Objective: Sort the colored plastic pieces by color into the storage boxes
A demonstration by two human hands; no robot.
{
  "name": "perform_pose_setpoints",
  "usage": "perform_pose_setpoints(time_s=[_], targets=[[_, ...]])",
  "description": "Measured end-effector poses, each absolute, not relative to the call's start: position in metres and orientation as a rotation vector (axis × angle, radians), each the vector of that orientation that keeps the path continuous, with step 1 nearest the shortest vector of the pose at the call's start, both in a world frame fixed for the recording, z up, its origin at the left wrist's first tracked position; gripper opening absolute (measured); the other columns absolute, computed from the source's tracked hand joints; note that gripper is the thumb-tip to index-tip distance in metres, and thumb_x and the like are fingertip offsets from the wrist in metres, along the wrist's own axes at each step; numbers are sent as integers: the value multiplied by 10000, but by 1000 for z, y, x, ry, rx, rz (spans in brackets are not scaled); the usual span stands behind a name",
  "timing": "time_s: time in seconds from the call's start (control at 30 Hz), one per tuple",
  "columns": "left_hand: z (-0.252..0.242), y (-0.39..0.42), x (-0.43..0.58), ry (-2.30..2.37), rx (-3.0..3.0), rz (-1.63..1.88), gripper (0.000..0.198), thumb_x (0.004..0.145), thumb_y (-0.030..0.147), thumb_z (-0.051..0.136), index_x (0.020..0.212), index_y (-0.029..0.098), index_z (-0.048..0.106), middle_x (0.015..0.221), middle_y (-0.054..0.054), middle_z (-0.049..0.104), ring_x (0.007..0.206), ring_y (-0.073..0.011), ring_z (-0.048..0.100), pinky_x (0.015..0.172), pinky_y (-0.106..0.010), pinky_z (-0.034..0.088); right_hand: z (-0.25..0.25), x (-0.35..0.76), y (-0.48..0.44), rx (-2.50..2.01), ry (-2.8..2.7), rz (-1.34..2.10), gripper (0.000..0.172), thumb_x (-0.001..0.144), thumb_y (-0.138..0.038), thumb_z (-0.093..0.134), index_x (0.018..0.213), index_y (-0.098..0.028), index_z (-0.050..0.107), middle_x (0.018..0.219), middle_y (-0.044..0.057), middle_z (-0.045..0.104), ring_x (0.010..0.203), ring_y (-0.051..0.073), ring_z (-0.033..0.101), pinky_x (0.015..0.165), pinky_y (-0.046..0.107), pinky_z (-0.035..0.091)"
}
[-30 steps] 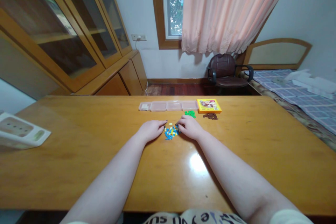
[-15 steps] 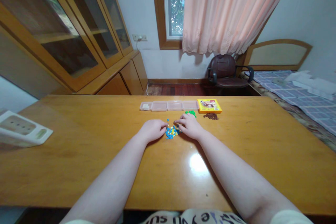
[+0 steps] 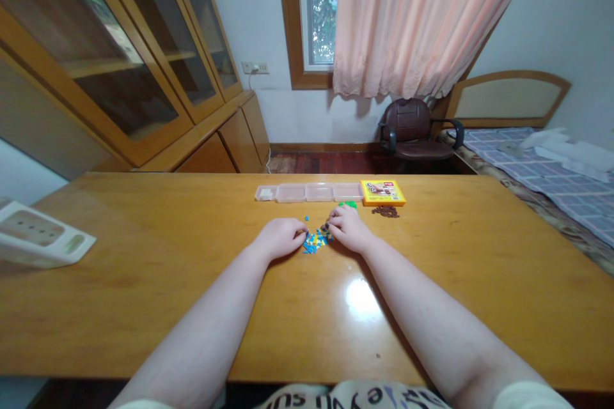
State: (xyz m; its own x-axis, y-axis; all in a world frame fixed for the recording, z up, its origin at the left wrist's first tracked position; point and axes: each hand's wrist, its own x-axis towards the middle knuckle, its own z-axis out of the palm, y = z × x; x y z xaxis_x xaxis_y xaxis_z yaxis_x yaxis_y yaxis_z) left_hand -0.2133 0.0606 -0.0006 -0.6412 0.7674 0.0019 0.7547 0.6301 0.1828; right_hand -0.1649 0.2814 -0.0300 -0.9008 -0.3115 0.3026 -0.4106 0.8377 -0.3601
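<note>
Close together near the middle of the tabletop [image 3: 144, 307], both hands flank a small heap of blue, yellow and whitish pieces [image 3: 315, 243]. The left hand [image 3: 282, 236] lies low at the heap's left edge, its back turned up, fingers partly curled and drawn together, with the tips right at the outermost pieces. Whether a piece sits between its thumb and fingers is too small to make out. The right hand [image 3: 349, 230] comes in from the other side, more arched, its fingers bent and its dark-nailed tips gathered near one another at the heap's upper right edge. It seems to touch the pieces there, but I can't say whether it grips one. One loose blue piece [image 3: 306, 218] lies just beyond the heap, apart from it, between the two hands. Past the right hand is a pile of green pieces [image 3: 349, 204], partly hidden by that hand, and to its right a pile of brown pieces [image 3: 385, 211] in front of a yellow box [image 3: 382, 193]. Left of the box runs a clear compartment tray [image 3: 291, 193].
</note>
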Motion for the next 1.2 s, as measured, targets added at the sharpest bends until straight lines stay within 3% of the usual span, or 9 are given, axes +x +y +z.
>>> perform_pose_setpoints(time_s=[0.13,0.23,0.53,0.73,0.93,1.2], targets=[[2,62,-210,2689,1339,308,328,850,331,455,1111,308,652,985,-5,709,864,-179,640,749,-256,454,-32,-164,279,582,-2798,631,260,907,-315,471,1006,-250,703,1025,60,586,967,198,443,901,373,286],[1,64,-209,2633,1338,290,376,845,337,456,1192,344,600,1034,9,701,894,-184,642,759,-258,462,-33,-165,280,540,-2789,637,276,905,-324,477,1089,-256,672,1122,77,564,1042,216,431,940,395,277],[-6,62,-217,2755,1156,270,373,875,334,415,1190,301,613,1124,-22,673,991,-214,630,842,-302,471,-35,-169,287,535,-2640,836,280,915,-267,454,861,-182,715,927,59,648,896,180,513,869,352,350],[-8,63,-216,2766,1156,272,391,871,328,413,1215,291,594,1159,-17,657,1005,-208,627,849,-297,474,-35,-168,287,589,-2640,861,307,912,-275,475,744,-215,726,929,32,656,895,170,511,877,355,337],[-7,63,-215,2761,1165,315,398,869,313,414,1228,292,584,1179,-17,646,1021,-204,618,855,-290,462,-34,-168,285,588,-2687,766,287,907,-290,485,775,-227,732,978,37,654,926,178,497,897,367,326],[-2,65,-210,2568,1410,273,371,832,277,439,1137,324,645,957,-1,711,867,-176,639,768,-254,459,-36,-169,285,503,-2719,708,284,911,-277,454,837,-210,720,987,54,658,944,196,497,910,389,321]])
